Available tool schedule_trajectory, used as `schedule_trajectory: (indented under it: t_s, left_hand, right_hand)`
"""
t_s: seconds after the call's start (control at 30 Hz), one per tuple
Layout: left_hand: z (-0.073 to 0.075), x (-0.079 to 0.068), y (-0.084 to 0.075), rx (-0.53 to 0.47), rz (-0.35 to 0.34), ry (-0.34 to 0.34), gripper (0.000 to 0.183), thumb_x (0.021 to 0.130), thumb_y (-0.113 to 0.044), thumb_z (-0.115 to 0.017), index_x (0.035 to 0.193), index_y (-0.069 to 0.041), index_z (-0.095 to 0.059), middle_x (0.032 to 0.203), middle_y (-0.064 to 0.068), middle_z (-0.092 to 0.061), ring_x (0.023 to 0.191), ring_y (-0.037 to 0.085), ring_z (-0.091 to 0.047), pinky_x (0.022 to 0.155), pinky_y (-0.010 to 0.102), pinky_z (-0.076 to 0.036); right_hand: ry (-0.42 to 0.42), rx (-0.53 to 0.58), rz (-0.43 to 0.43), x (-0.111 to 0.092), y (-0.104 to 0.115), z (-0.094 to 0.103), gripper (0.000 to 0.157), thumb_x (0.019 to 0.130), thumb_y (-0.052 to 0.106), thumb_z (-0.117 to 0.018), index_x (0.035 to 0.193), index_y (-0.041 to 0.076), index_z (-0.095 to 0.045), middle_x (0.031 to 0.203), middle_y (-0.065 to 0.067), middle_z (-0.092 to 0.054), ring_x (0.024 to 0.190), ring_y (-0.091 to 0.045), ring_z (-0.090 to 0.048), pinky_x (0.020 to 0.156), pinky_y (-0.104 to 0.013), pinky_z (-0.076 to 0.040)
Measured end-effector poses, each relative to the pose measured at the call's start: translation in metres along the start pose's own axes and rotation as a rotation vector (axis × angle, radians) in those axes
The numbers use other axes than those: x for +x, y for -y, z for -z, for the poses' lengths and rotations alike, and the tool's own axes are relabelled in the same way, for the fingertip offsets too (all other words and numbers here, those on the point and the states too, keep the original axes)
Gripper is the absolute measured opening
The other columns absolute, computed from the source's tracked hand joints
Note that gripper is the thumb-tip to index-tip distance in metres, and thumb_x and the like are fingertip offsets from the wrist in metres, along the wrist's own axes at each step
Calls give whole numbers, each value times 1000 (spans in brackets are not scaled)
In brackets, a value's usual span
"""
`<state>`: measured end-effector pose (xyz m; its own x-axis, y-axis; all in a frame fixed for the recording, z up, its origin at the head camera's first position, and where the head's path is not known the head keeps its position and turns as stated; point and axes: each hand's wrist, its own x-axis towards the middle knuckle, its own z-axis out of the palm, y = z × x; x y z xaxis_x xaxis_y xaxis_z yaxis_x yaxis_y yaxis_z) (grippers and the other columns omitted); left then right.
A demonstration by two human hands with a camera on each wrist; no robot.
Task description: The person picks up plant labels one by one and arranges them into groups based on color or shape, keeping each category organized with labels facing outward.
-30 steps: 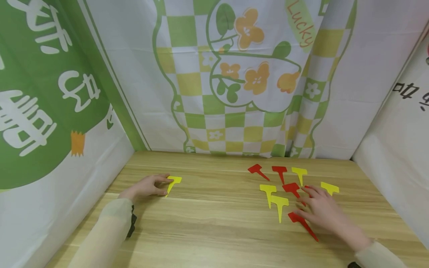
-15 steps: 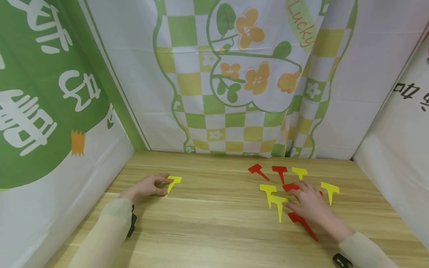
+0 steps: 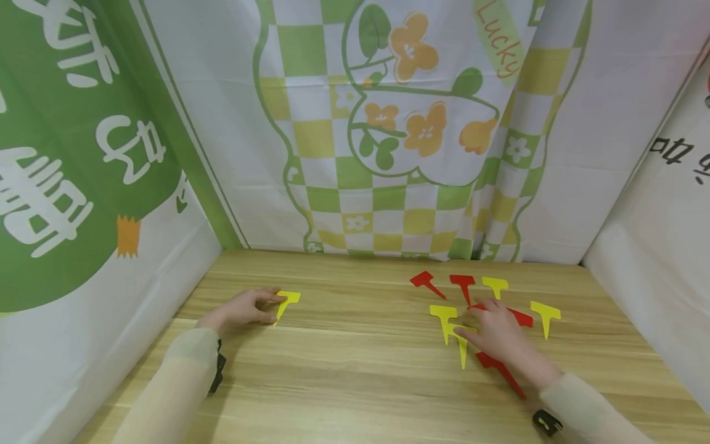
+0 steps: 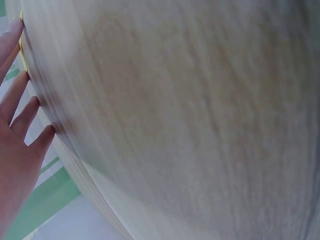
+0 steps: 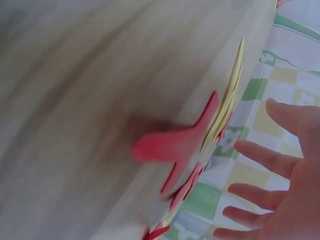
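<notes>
At the left, my left hand (image 3: 246,306) rests with its fingertips at a yellow T-shaped plant label (image 3: 289,297) on the table. Its fingers look extended in the left wrist view, touching the wood. My right hand (image 3: 499,330) hovers, fingers spread, over a group of similar labels, partly covering red ones (image 3: 521,318). Its thumb overlaps a yellow label (image 3: 463,357) in the head view. Nearest the front lies a red label (image 3: 505,373), which shows large in the right wrist view as a red T (image 5: 172,142). Nothing shows between the right fingers.
Around the right hand lie two red labels (image 3: 462,282) toward the back, a yellow label (image 3: 495,284) beside them, another yellow label (image 3: 546,311) to the right, and one (image 3: 444,312) to the left. Printed cloth (image 3: 383,216) walls off the wooden table (image 3: 344,382) behind and at both sides.
My right hand has moved left across the group, uncovering the yellow label and a red head at the right. The left hand stays put at its yellow label.
</notes>
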<state>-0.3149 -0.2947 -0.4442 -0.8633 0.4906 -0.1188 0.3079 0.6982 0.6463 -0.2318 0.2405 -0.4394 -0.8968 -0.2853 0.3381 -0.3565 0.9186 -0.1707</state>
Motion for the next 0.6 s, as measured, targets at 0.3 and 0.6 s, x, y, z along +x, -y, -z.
schedule_trajectory:
  t_s: [0.3,0.6]
  left_hand:
    - [0,0,2,-15,20,-3,55,85,-22,-71,134,-6,-54,155,17,-26,142,43,-17,111,64,-14]
    - [0,1,6,10,18,-4,56,85,-27,-71,134,-9,-54,155,16,-26,142,44,-18,111,64,-16]
  right_hand:
    - [48,13,-117,10,13,-5,32,77,40,-76,91,12,-76,130,-27,-52,126,-49,-37,93,-76,-28]
    - [23,-27,-136,14,20,-11,29,74,39,-78,81,12,-74,130,-29,-51,124,-49,-37,93,-75,-30]
